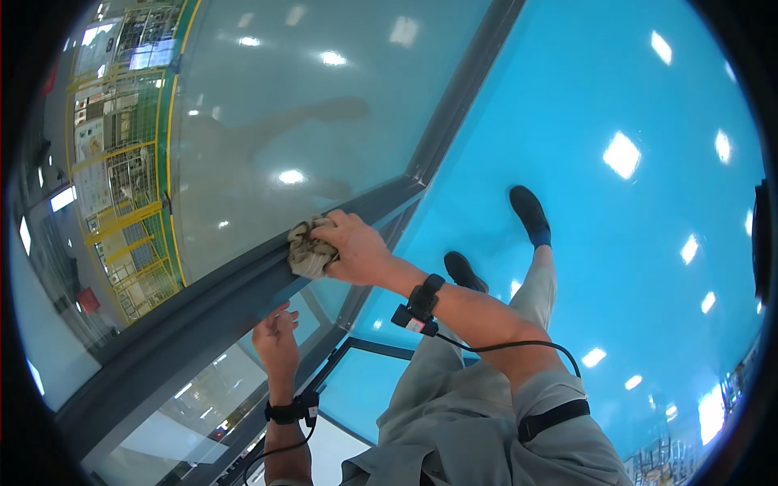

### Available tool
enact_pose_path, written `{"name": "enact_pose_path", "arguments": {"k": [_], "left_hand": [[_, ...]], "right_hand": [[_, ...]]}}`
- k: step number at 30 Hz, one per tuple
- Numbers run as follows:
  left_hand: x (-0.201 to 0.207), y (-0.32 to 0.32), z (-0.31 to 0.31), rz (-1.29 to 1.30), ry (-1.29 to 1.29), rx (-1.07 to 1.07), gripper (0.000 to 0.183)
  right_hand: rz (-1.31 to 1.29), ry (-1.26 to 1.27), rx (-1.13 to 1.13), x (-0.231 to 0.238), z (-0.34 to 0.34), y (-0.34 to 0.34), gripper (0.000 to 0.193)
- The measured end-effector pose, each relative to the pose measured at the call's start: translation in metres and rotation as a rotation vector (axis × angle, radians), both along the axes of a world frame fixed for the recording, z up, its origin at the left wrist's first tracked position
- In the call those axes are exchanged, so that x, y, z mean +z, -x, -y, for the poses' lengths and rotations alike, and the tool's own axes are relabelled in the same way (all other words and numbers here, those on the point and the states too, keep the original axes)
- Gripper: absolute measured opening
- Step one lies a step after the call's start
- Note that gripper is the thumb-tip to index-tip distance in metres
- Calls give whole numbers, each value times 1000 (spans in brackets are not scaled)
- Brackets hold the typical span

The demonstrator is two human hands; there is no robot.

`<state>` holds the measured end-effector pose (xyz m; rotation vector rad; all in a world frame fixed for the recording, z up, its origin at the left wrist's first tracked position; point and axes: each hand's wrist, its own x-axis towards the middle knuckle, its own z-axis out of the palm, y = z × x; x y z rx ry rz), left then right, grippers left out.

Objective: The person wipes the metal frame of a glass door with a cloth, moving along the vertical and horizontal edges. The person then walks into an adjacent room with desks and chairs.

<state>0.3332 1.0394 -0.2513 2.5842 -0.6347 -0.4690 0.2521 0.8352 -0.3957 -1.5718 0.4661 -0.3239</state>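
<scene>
My right hand (356, 249) grips a crumpled beige cloth (310, 249) and presses it against a dark grey frame rail (219, 285). The rail runs slantwise from the lower left up to a corner joint near the middle. Just below the rail is my left hand (277, 344), with its fingers loosely bent and apart and nothing visible in them. It is close to the glass under the rail; whether it touches cannot be told. A large glass pane (267, 154) lies beyond the rail and reflects an arm and ceiling lights.
A shiny blue floor (648, 243) spreads to the right, under my dark shoes (530, 212). Another dark frame bar (466, 89) rises from the corner. Yellow racking (126, 223) shows at the far left. Black wrist straps with cables (519, 345) are on both my arms.
</scene>
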Motion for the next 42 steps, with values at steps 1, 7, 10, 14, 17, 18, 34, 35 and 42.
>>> {"name": "enact_pose_path", "arguments": {"k": [1, 7, 10, 14, 17, 18, 34, 35, 42], "left_hand": [[10, 2, 3, 7, 40, 5, 32], [91, 19, 12, 86, 84, -17, 34], [103, 21, 11, 176, 150, -77, 34], [166, 26, 4, 257, 164, -73, 32], [191, 35, 10, 268, 185, -64, 31], [199, 40, 11, 267, 192, -53, 30], [113, 20, -34, 547, -85, -307, 29], [113, 9, -34, 488, -103, -268, 31], [108, 36, 13, 248, 288, 90, 39]], "right_hand": [[-38, 4, 0, -3, 3, 3, 56], [-206, 6, 38, 8, 16, 18, 60], [-303, 15, 17, -4, 23, 27, 58], [-498, 2, -12, 1, 21, 24, 54], [-600, -43, -9, 21, 29, 25, 51], [-620, -59, 1, 32, 31, 28, 50], [452, 3, 46, 224, 13, 19, 36], [397, -4, 24, 208, 17, 21, 35], [-37, -50, -3, 67, 18, 30, 45]]}}
